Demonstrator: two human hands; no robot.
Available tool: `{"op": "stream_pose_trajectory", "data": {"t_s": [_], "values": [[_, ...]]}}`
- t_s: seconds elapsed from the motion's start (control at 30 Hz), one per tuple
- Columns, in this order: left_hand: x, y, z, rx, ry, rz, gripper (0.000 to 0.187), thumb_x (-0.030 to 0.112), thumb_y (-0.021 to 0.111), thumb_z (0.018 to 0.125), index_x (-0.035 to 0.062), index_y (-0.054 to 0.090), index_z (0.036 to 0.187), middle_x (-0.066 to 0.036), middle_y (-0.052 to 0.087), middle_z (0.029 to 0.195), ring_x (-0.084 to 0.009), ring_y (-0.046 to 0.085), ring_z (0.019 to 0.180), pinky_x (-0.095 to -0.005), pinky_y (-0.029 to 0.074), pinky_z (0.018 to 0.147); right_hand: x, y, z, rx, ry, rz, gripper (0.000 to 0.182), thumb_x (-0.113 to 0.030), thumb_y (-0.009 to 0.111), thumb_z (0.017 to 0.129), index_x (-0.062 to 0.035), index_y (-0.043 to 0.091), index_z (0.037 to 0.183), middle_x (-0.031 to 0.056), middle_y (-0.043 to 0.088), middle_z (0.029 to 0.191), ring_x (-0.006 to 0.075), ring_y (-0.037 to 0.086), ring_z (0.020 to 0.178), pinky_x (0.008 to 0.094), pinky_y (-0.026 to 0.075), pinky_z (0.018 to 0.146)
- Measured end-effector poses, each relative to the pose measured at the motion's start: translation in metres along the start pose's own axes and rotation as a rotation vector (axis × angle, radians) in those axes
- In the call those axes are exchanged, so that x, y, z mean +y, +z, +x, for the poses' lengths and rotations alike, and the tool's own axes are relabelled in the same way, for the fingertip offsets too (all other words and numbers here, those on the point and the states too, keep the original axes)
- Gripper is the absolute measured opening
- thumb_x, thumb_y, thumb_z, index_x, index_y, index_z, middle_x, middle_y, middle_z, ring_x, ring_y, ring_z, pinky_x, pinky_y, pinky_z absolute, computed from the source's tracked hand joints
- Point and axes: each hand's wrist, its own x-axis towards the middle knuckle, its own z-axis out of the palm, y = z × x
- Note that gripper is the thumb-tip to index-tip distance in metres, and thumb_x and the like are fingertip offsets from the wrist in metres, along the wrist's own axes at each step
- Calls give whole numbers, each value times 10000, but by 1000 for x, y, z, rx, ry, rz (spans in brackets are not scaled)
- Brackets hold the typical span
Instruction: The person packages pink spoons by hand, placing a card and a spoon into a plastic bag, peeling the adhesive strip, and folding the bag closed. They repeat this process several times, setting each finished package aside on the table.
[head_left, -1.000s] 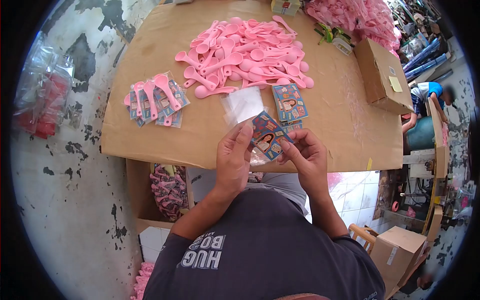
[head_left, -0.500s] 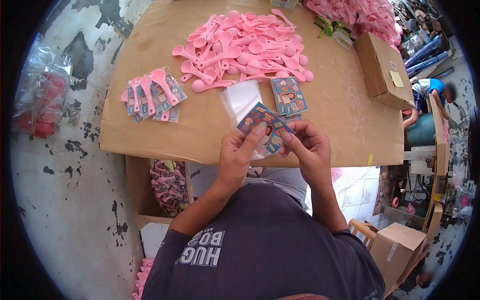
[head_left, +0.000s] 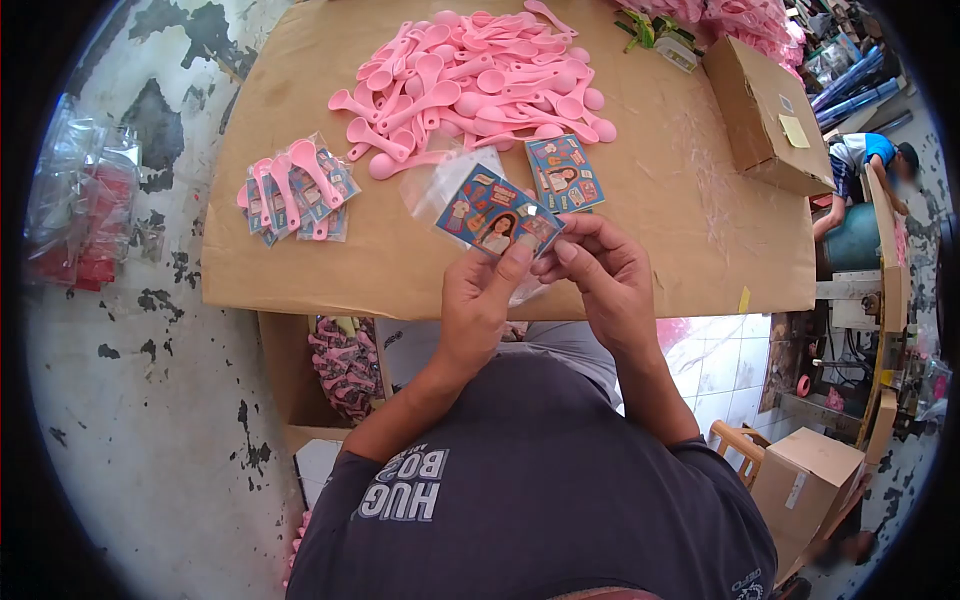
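Note:
A blue printed card point(head_left: 487, 207) is held over the near part of the table, tilted, its picture side up. My left hand point(head_left: 478, 300) is closed on its lower edge, thumb on top, with clear plastic bags point(head_left: 424, 192) showing behind the card. At the card's right end my right hand point(head_left: 608, 282) pinches with thumb and forefinger. Just beyond lies a stack of similar cards point(head_left: 566, 172). Past the hands spreads a heap of pink measuring spoons point(head_left: 470, 90). To the left, several spoons packed with cards in clear bags point(head_left: 298, 192) lie in an overlapping pile.
A cardboard box point(head_left: 765, 125) stands at the table's right side, with pink bagged goods point(head_left: 755, 25) behind it. Below the table's left edge, an open carton holds packed spoons point(head_left: 345, 365). Another person point(head_left: 865, 165) is bent over at the far right.
The card has shifted slightly left and up and turned flatter, so more of its picture shows. My right fingers have moved in along its right end. The whole view has tilted slightly.

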Motion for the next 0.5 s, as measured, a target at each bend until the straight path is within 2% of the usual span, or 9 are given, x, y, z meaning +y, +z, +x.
{"op": "stream_pose_trajectory", "data": {"t_s": [0.3, 0.5], "values": [[-6, -3, -2, -57, -10, 13, 279, 167, 573, 1061, -12, 636, 1266, -51, 686, 1162, -94, 619, 1041, -279, 502, 914, 8, -2, -4, 0, 13, 66, 208, -87, 639, 1004, 46, 619, 1162, 113, 716, 972, 165, 712, 894, 312, 599, 813], [-1, -13, -3, -61, 37, 28, 281, 175, 572, 1062, -11, 636, 1262, -42, 690, 1132, -91, 617, 1030, -281, 500, 913, 12, 7, -1, 6, -7, -46, 214, -107, 665, 995, 39, 632, 1147, 87, 715, 936, 133, 695, 845, 277, 572, 762]]}}
